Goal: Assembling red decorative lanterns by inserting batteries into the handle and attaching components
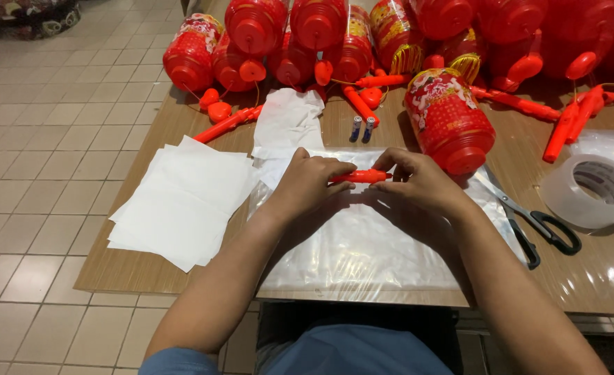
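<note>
— Item in hand?
— Orange stick (359, 176), gripped at each end by my left hand (305, 186) and right hand (421, 182), fingers closed, above the plastic bags (362, 243) on the counter (133, 267).
— Orientation?
— Long axis left-right, level.
— Step?
— Seemingly handling the stick; next needs steady grip.

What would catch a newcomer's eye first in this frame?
The heap of red lanterns across the table's far edge stands out first. At centre, the left hand and right hand hold an orange stick over clear plastic bags. White paper sheets lie left; scissors and a tape roll lie right.
</note>
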